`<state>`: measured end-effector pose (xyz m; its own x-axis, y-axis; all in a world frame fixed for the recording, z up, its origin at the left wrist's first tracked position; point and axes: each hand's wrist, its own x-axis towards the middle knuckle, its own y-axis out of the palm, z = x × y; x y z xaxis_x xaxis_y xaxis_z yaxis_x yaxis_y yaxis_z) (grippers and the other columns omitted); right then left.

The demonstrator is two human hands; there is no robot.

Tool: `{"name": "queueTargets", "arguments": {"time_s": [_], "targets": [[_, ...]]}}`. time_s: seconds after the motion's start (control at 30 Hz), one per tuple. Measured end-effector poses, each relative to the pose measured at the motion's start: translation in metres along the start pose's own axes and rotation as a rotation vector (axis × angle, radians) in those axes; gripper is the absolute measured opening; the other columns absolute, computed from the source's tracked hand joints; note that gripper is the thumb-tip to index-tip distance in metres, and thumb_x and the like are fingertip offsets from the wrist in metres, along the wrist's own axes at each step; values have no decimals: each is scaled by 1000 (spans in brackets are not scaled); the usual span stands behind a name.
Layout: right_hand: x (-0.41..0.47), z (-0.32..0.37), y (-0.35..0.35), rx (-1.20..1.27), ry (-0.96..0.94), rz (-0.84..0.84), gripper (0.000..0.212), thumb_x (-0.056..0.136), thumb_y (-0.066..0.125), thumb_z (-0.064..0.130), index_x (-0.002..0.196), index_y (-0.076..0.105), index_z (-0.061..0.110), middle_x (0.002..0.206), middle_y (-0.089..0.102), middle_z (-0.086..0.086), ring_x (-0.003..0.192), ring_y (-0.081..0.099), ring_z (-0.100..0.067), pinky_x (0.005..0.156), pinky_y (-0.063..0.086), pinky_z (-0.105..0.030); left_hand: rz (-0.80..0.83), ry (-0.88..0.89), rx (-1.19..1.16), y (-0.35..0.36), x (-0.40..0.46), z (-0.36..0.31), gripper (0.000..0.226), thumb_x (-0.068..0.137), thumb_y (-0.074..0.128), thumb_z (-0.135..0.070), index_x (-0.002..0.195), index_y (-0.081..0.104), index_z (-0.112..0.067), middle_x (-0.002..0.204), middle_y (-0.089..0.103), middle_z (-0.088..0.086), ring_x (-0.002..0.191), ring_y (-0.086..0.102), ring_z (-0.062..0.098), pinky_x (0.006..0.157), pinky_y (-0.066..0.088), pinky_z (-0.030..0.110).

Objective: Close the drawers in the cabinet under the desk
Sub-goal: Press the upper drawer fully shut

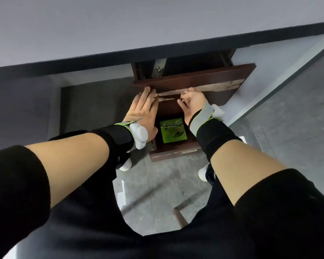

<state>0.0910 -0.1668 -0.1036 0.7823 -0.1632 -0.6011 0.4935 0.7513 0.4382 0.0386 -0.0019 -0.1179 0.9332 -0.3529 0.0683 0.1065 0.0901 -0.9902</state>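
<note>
A dark brown cabinet sits under the grey desk. Its upper drawer stands a little way out, its worn front edge facing me. A lower drawer is pulled out much farther and holds a green box. My left hand lies flat, fingers straight and together, with the fingertips on the left part of the upper drawer's front. My right hand has its fingers curled against the same front near the middle. Whether it grips the edge or only presses on it is unclear.
The desk's dark front edge overhangs the cabinet. A grey wall panel runs along the right of the cabinet. Grey tiled floor lies below, with my white shoes either side of the lower drawer and a chair leg between my knees.
</note>
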Motion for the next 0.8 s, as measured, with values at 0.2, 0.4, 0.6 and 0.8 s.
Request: {"name": "queueTargets", "arguments": {"time_s": [0.2, 0.4, 0.6, 0.8], "targets": [[12, 4, -2, 132, 47, 81, 41, 93, 44, -1, 133, 53, 4, 135, 58, -13, 125, 54, -27, 98, 49, -40, 24, 16, 108, 15, 15, 4, 82, 68, 53, -28, 145, 40, -3, 158, 28, 14, 150, 13, 29, 121, 8, 44], [34, 12, 10, 202, 112, 116, 41, 102, 31, 16, 135, 48, 0, 145, 49, -15, 134, 46, -30, 101, 45, -42, 79, -143, 22, 20, 39, -6, 83, 68, 59, -32, 145, 39, -8, 159, 28, 12, 150, 15, 26, 120, 10, 44], [44, 19, 19, 302, 148, 181, 49, 102, 18, 22, 142, 36, 0, 154, 35, -16, 143, 32, -29, 111, 32, -42, 170, -324, -163, 23, 65, -17, 92, 75, 64, -35, 154, 20, -15, 164, 10, 9, 149, 14, 27, 120, 8, 42], [56, 24, 35, 192, 62, 242, 48, 101, 37, 23, 143, 35, 2, 151, 38, -18, 137, 40, -34, 107, 38, -46, 113, -375, -225, 26, 87, -10, 88, 78, 66, -28, 153, 24, -11, 164, 12, 6, 147, 21, 26, 120, 12, 40]]}}
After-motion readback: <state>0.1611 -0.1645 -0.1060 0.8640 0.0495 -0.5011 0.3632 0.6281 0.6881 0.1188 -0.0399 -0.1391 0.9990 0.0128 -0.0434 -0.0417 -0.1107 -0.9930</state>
